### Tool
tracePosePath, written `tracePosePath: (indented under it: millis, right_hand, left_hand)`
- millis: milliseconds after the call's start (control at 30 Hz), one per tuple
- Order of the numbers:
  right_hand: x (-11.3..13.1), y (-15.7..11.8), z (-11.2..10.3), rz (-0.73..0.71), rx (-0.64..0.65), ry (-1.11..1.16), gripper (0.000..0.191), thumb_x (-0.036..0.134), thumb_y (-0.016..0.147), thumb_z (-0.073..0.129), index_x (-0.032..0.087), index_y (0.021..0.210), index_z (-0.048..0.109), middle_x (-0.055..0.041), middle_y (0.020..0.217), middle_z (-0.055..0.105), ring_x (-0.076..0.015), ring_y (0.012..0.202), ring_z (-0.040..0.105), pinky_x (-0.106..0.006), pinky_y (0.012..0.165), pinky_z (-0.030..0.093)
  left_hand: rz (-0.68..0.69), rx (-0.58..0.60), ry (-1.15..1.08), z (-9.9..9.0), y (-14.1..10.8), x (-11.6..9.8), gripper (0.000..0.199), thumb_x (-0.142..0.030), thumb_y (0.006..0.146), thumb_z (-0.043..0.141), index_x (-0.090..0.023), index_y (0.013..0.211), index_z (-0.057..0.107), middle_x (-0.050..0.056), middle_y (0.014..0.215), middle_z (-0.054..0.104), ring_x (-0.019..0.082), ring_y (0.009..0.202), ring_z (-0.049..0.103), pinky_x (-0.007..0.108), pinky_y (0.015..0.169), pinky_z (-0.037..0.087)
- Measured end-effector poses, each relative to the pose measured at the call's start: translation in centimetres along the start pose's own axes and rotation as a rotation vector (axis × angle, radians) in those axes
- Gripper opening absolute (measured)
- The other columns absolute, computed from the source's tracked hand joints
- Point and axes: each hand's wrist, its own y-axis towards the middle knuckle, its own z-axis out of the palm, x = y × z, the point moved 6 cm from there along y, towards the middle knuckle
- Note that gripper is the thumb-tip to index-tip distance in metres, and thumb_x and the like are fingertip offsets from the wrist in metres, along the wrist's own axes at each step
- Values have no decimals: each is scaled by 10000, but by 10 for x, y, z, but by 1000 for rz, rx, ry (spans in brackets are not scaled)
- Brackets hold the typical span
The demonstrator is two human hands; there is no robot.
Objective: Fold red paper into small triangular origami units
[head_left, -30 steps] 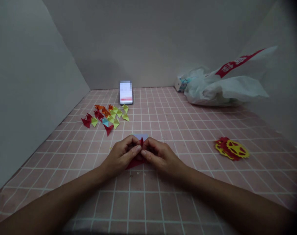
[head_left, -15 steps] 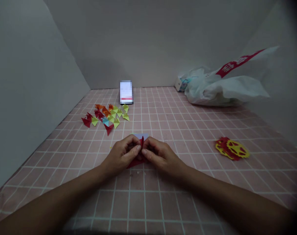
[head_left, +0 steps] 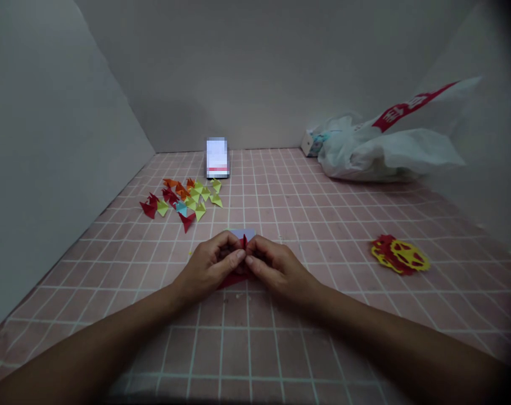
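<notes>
Between my hands a small piece of folded red paper (head_left: 244,241) stands with its tip up. My left hand (head_left: 213,261) pinches it from the left, thumb against fingers. From the right, my right hand (head_left: 276,267) grips it the same way, its fingertips nearly touching those of my left hand. Most of the folded piece is hidden by my fingers. Under my hands lies more red paper (head_left: 233,280), and a pale bluish sheet (head_left: 245,232) shows just behind them.
Several small folded paper pieces (head_left: 194,198) in red, orange, yellow and blue lie at the back left, before a lit phone (head_left: 217,157). Red and yellow cut-outs (head_left: 401,255) lie on the right. A white plastic bag (head_left: 373,154) and a small box (head_left: 312,143) sit at the back right.
My thumbs have shifted slightly, and the tip of the red paper shows a little lower and further left between my fingers. Both hands keep their grip.
</notes>
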Motion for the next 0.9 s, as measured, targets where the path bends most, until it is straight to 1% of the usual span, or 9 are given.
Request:
tracePosePath:
  millis: [100,200,367,467,567,633,700,800,900]
  right_hand:
    - [1,-1,-3,20,-40,-15,120,195,920,485,198,800,493,18,739,525,-126,666,465,-273,619,372]
    - [1,-2,-4,29,-60,4,120,199,924,481,196,807,509,2,771,553,-136,698,499,-283,643,391]
    - [-6,-2,-2,57,-27,60,128,238,946,479,199,832,519,-10,799,578,-146,729,530,-291,665,414]
    - [-11,0,-3,80,-40,101,124,251,942,493,200,831,513,0,778,564,-140,708,524,-283,650,416]
    - [-10,2,-7,94,-55,150,120,251,929,504,199,821,506,16,750,536,-128,668,505,-270,619,410]
    - [-7,4,-15,81,-104,102,114,234,919,509,199,811,506,22,740,527,-124,654,490,-265,604,395]
    - [-3,6,-26,51,-178,-42,87,194,902,526,199,816,519,21,754,534,-130,685,493,-271,625,386]
    - [-3,10,-33,53,-165,-210,99,121,894,504,205,902,555,19,761,561,-140,691,513,-284,647,389]
    - [-5,13,-36,13,-160,-380,162,65,871,497,204,881,579,-17,847,585,-159,772,546,-300,702,415]
  left_hand:
    - [3,-68,60,-4,0,0,163,-328,915,592,-172,874,577,7,826,590,127,741,564,259,688,471]
    - [-1,-151,53,-9,0,0,158,-312,883,634,-176,952,592,23,894,611,142,797,588,275,726,490]
    - [-69,-64,-44,-2,3,4,167,-282,865,633,-167,976,585,28,868,652,152,795,634,305,763,515]
    - [-40,-47,25,-1,4,2,147,-239,840,642,-164,959,600,38,923,660,164,854,653,317,807,519]
    - [-36,-28,118,1,4,2,171,-229,828,643,-168,983,605,48,956,658,178,869,658,326,792,528]
    - [-26,-29,197,1,4,1,189,-227,815,644,-171,992,610,53,964,650,183,857,649,325,762,529]
    - [-11,-37,275,0,4,-1,183,-218,809,637,-174,985,620,53,971,633,180,846,635,321,748,525]
    - [-8,-33,329,0,4,-3,164,-197,816,613,-179,978,633,56,1005,614,174,854,626,321,767,522]
    - [-17,-31,326,-1,4,-3,174,-183,817,604,-180,988,634,59,1020,616,170,849,623,320,772,522]
